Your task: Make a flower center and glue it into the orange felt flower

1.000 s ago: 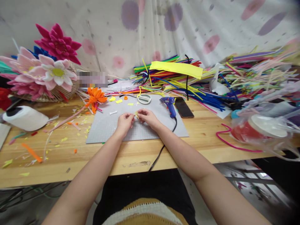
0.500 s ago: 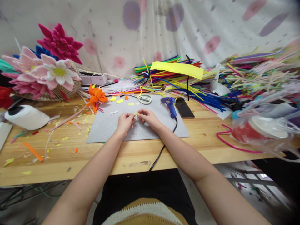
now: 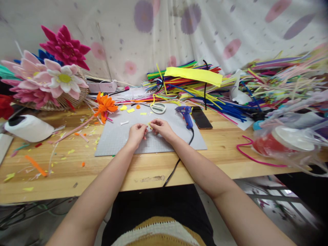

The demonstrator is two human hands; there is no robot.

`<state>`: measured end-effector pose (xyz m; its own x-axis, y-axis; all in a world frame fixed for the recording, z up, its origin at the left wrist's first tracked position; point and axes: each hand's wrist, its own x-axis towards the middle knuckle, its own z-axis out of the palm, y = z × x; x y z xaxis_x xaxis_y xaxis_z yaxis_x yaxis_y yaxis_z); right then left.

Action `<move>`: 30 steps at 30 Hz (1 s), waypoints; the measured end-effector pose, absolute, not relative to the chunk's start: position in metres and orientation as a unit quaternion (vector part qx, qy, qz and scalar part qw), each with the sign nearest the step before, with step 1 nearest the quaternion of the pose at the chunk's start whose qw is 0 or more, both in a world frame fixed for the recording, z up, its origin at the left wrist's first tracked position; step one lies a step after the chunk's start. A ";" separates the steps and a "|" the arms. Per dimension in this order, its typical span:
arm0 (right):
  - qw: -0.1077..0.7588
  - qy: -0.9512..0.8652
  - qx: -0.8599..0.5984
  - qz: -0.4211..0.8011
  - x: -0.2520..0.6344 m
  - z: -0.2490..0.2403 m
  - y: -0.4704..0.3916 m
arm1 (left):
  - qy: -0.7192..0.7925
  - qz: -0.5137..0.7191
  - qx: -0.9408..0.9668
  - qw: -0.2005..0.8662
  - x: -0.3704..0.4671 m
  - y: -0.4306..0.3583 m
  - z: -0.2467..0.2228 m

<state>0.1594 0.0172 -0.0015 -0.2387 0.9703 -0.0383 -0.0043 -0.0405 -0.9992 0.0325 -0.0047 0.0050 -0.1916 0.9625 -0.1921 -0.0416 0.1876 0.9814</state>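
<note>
My left hand and right hand pinch a small yellow piece over the grey mat, left of the glue gun. Step, as judged: fine two-handed work; next move requires steady fingertips.

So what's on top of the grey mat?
Scissors, a blue glue gun, a white piece, an orange bit and yellow scraps. An orange flower hides one corner; the left hand and right hand hide whatever lies beneath.
</note>
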 end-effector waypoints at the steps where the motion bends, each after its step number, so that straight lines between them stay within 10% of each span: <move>1: 0.428 -0.545 -0.446 0.566 0.159 -0.001 0.017 | 0.587 0.500 0.393 0.501 0.032 -0.005 0.006; 30: 0.430 -0.550 -0.448 0.559 0.159 0.000 0.016 | 0.542 0.528 0.422 0.500 0.035 -0.009 0.008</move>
<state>0.1592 0.0157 0.0002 -0.2300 0.9728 -0.0272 0.0126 -0.0250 -0.9996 0.0350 -0.0092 0.0075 -0.1442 0.9848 -0.0963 -0.0706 0.0868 0.9937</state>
